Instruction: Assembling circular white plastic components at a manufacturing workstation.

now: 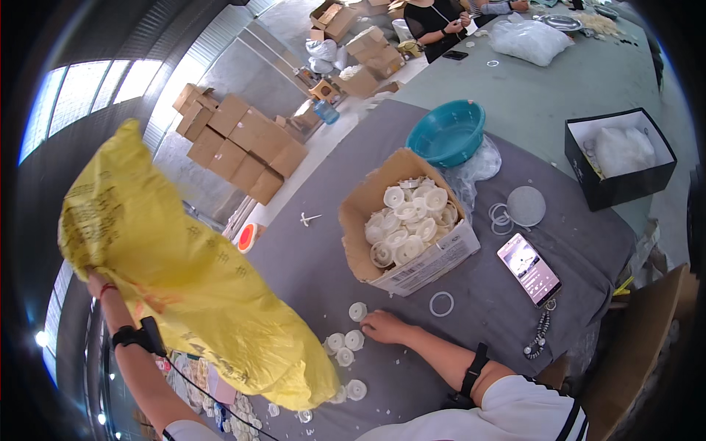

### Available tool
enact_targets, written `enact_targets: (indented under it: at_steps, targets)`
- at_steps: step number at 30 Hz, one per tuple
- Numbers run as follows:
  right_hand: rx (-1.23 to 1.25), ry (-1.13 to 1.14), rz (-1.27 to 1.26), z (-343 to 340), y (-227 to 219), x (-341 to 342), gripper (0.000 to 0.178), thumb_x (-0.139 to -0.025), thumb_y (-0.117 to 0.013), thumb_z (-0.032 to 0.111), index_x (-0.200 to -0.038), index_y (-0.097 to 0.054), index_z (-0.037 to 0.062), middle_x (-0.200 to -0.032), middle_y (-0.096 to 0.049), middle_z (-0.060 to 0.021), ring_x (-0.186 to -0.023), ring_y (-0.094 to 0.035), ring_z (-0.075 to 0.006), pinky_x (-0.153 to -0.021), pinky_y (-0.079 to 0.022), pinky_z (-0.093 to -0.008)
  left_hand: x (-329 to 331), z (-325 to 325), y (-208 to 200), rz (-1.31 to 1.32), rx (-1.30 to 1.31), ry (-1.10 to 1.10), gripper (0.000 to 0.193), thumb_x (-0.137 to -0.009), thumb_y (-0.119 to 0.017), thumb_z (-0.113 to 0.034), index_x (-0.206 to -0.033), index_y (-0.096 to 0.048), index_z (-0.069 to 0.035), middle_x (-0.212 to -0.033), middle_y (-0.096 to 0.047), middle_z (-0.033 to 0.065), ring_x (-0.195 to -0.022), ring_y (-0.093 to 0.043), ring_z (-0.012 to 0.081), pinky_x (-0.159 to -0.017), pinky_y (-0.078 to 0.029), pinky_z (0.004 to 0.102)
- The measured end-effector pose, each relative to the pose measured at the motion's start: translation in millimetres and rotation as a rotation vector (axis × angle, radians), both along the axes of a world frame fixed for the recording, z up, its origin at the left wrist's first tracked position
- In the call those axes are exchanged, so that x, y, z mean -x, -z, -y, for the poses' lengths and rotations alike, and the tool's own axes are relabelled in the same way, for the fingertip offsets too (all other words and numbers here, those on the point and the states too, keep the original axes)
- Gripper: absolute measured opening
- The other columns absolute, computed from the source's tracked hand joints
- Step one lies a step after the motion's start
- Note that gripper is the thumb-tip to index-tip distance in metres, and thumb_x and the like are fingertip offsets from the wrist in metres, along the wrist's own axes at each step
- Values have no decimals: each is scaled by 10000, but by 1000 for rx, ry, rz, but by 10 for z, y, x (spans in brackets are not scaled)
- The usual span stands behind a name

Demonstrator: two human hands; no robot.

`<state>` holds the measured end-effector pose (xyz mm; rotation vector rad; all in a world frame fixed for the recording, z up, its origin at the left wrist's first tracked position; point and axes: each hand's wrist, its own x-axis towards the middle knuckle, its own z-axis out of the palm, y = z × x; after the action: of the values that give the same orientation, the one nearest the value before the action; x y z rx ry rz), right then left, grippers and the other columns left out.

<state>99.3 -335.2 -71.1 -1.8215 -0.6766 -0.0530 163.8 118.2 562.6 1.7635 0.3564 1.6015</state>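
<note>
Fingers of the left hand (94,283) are closed around the edge of a yellow sack (213,272), which is bunched up high at its far left and slants down to the right. Its lower end comes beside loose round white plastic pieces (344,356) on the grey-covered counter (309,257). Next is the right hand (384,328), resting low with its fingers bent, just beside the uppermost loose piece; whether they grip anything, I cannot tell. Beyond that hand, an open cardboard box (430,266) holds a heap of similar white pieces. A pale ring (441,304) lies flat near the box, with a teal basin (441,136) behind it. Farther right are a grey disc (526,206), a lit phone (528,270) and a black box (629,185) containing clear plastic.
</note>
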Motion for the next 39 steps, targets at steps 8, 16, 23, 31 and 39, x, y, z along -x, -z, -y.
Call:
enact_targets:
  at_steps: [8,16,23,31,39]
  targets:
    - [-51,63,-16,-59,30,-13,194,-809,-495,188,-838,-623,46,-887,-629,-140,-861,-567,-340,-793,-441,-443,243,-443,-261,29,177,284,601,-837,-594,-410,-1192,-509,68,-1092,-590,154,-889,-607,255,-770,-498,350]
    - [-59,82,-23,26,71,-26,183,-809,-492,177,-833,-623,51,-902,-631,-136,-886,-561,-326,-790,-445,-437,632,253,538,-433,90,652,557,-860,-604,-295,-1290,-413,5,-1193,-539,118,-1030,-562,241,-830,-498,340]
    - [-50,65,-29,4,79,-22,192,-816,-490,177,-834,-618,35,-909,-629,-153,-901,-565,-339,-793,-445,-449,765,825,794,-622,-64,654,520,-840,-657,-219,-1266,-436,-21,-1178,-548,75,-1015,-561,189,-834,-484,313]
    - [-45,49,-50,-2,73,-27,195,-836,-494,177,-875,-626,38,-911,-624,-136,-875,-545,-333,-803,-431,-435,625,1269,905,-799,-261,578,427,-847,-616,-132,-1240,-486,-29,-1168,-559,48,-1041,-541,177,-879,-438,305]
    - [-2,46,-6,-129,28,-86,218,-815,-471,195,-819,-625,40,-878,-629,-161,-865,-562,-358,-788,-437,-457,33,-414,-219,-439,-156,402,447,-825,-626,-142,-1221,-495,20,-1118,-579,85,-969,-565,184,-807,-467,311]
